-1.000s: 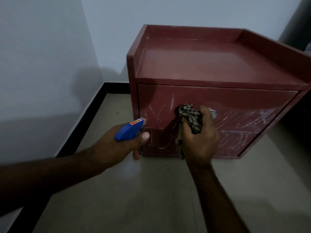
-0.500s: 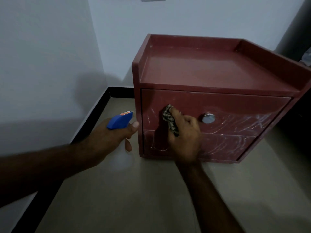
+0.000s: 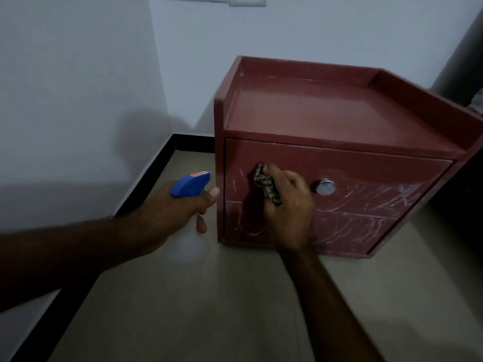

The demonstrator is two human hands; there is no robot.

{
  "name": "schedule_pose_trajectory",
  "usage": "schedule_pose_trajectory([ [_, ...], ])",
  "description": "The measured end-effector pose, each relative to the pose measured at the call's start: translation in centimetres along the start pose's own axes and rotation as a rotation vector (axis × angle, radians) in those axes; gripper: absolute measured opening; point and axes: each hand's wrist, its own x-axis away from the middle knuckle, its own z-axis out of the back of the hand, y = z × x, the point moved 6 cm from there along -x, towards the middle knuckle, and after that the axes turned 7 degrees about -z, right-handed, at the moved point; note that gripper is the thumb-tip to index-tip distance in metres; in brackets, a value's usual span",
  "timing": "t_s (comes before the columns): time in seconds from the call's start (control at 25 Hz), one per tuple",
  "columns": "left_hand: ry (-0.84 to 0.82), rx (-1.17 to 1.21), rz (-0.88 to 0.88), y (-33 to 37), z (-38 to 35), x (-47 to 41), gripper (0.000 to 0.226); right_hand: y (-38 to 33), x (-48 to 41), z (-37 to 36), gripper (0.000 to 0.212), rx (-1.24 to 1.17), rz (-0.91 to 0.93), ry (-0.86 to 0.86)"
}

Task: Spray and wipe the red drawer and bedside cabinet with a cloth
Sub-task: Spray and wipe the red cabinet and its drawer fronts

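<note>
Gripping a bunched cloth (image 3: 265, 186) in the right hand (image 3: 287, 207), pressed on the drawer (image 3: 366, 173). Clutching a spray bottle (image 3: 190, 188) in the left hand (image 3: 170, 212) beside it, body dim, half hidden under the palm.

Reads as dull brick red all over the bedside cabinet (image 3: 326, 118), top tray and sides alike. Same red on the drawer (image 3: 366, 176) front, crossed with whitish streaks and smears, thickest toward the right and along the lower panel. Shiny silver on the round knob (image 3: 325, 187). Checked pattern on the cloth (image 3: 266, 185), dark brown against pale beige. Bright blue on the head of the spray bottle (image 3: 190, 185), with a small orange-red label (image 3: 199, 174) on top and cloudy translucent white below. Greyish beige for the floor (image 3: 209, 309), black for the skirting (image 3: 146, 178), pale bluish white for the walls (image 3: 78, 87).
</note>
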Motion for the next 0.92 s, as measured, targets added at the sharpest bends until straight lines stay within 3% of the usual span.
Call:
schedule_pose_trajectory([
  [0.16,-0.006,0.004,0.003,-0.2,-0.1,-0.1,0.068,-0.4,-2.1,1.0,0.066,-0.088,0.025,0.158],
  [0.36,-0.027,-0.024,0.003,-0.2,-0.2,-0.1,0.059,-0.7,0.0,-1.6,0.066,0.009,0.090,-0.065],
  [0.64,-0.004,-0.021,-0.018,-0.5,0.2,-0.3,0.066,-1.8,-2.2,-1.6,0.059,-0.051,0.163,0.036],
  [0.84,-0.005,-0.024,-0.020,-0.4,0.3,-0.3,0.064,-1.1,0.4,-3.2,0.063,0.009,0.124,-0.122],
  [0.92,-0.002,-0.010,-0.014,-0.4,0.4,-0.2,0.064,-1.4,0.1,-3.1,0.066,-0.008,0.154,-0.096],
])
